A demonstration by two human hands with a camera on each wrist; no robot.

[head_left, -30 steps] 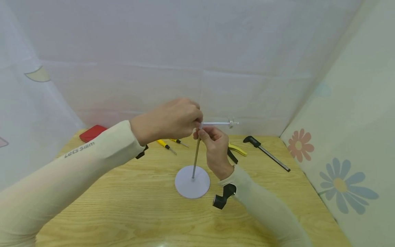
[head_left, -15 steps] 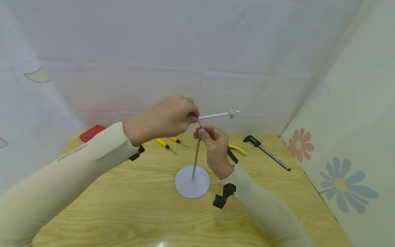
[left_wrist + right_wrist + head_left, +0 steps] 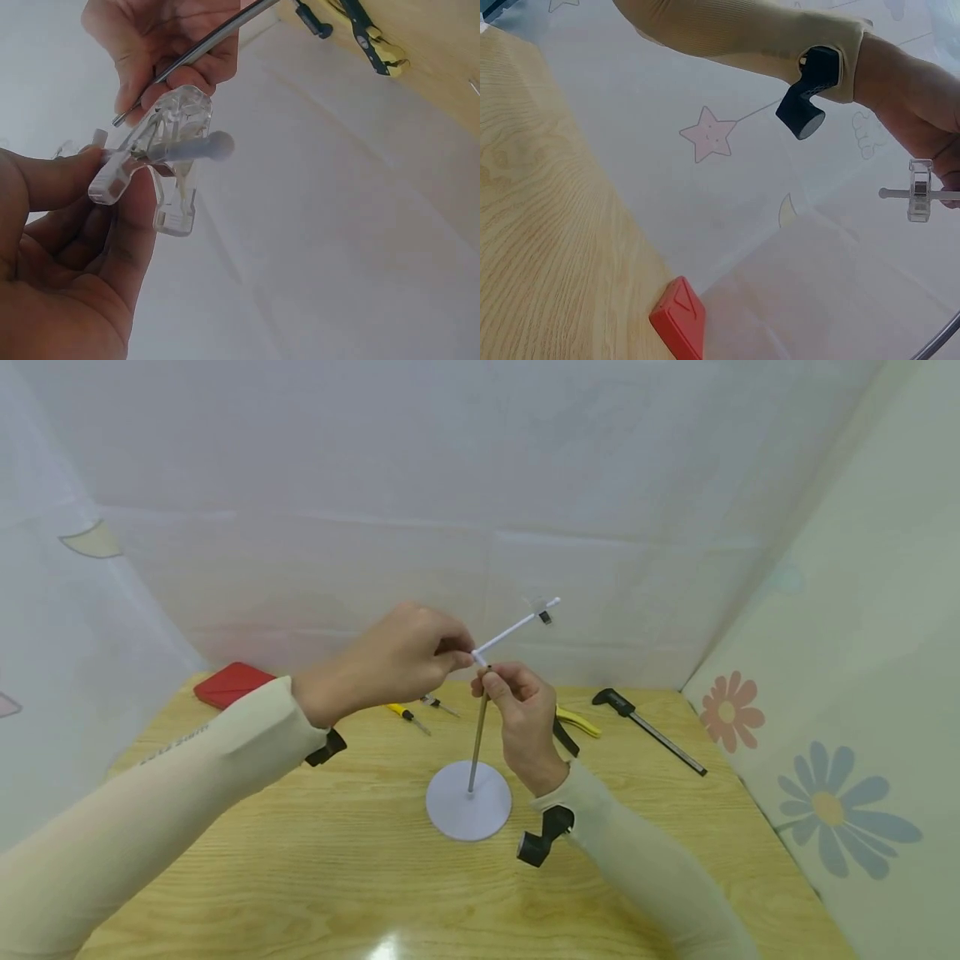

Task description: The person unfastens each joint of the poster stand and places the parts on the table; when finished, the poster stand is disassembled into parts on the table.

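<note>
Above the middle of the light wooden table (image 3: pixel 315 860), two hands meet at the top of a thin grey metal rod (image 3: pixel 477 739). That rod stands straight up from a flat round white base (image 3: pixel 468 802) on the table. The right hand (image 3: pixel 525 727) has its fingers curled round the rod near its top and holds it. The left hand (image 3: pixel 397 660) pinches one end of a thin white stick (image 3: pixel 510 631) between thumb and fingertips. This white stick is up in the air, tilted up and away to the right, with its near end just beside the top of the rod. In the left wrist view, a small clear plastic clip (image 3: pixel 161 161) sits on the stick right by the left hand's fingers (image 3: pixel 67 176). A second small clear piece (image 3: pixel 542 608) sits near the far end of the stick.

At the back of the table lie two small yellow screwdrivers (image 3: pixel 408 717), partly hidden behind the left hand. Behind the right hand lie yellow-handled pliers (image 3: pixel 576 721). Farther right lies a black and grey measuring caliper (image 3: pixel 648 731). A flat red box (image 3: pixel 228 683) sits in the far left corner. White cloth walls (image 3: pixel 480 485) stand around the table.
</note>
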